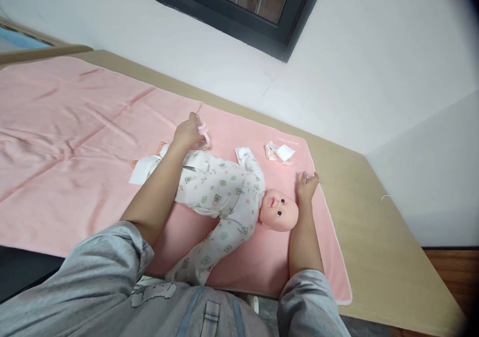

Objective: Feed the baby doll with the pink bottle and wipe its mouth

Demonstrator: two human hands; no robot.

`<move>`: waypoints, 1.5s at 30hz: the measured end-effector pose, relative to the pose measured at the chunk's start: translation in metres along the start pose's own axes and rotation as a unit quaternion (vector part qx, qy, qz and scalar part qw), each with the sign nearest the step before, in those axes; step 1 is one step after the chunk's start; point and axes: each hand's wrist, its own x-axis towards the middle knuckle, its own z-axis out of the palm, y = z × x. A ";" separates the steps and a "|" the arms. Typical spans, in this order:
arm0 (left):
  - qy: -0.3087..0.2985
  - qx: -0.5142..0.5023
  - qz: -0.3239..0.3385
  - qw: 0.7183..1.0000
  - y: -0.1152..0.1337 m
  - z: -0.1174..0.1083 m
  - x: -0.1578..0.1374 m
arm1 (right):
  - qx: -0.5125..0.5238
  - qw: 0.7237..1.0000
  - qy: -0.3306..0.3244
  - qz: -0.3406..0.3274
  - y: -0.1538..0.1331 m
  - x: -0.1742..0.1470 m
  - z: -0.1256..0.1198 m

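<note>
Doll (220, 187): one. Pink-handled bottle (203, 133): one. Pink blanket (90, 132): one. Window (243, 0): one. Hands (187, 133) (307, 187): two.

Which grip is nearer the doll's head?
The right grip, just beside the doll's head; the left grip is farther away, on the baby bottle.

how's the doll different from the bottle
The doll is far larger than the bottle. The doll wears white patterned clothes; the bottle is clear and pink. The doll lies on the pink blanket; the bottle is gripped by the left hand. Both show against the pink blanket.
</note>
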 end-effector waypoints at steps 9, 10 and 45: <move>-0.007 -0.003 0.015 1.000 0.003 0.008 0.002 | -0.006 1.000 0.005 0.007 -0.001 0.000 0.000; -0.010 0.002 0.021 1.000 0.004 0.007 0.001 | -0.006 1.000 0.006 0.009 -0.001 0.001 0.000; -0.448 0.056 0.397 0.799 0.222 0.091 -0.079 | 0.056 0.983 0.092 -0.150 -0.027 -0.013 0.003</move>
